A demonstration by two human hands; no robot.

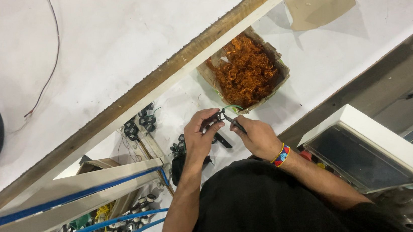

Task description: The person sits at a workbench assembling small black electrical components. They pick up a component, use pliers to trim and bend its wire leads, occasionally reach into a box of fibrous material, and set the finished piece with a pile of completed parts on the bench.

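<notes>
Pinched between the fingers of the left hand point(199, 132), a small black part point(215, 118) is held just in front of the box point(275, 56) of orange wire scrap, seemingly steadied for cutting. A thin tool point(234, 122) is gripped by the closed fingers of the right hand point(259, 137). A green wire point(234, 107) loops toward the box.

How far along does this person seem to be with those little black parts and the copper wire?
Done, apparently: the cardboard box holds a heap of tangled copper wire. In hand: the left hand grips a small black part while the right hand works on it with a small tool. Left: many black coil parts lie along the white table, so plenty seems to remain.
</notes>
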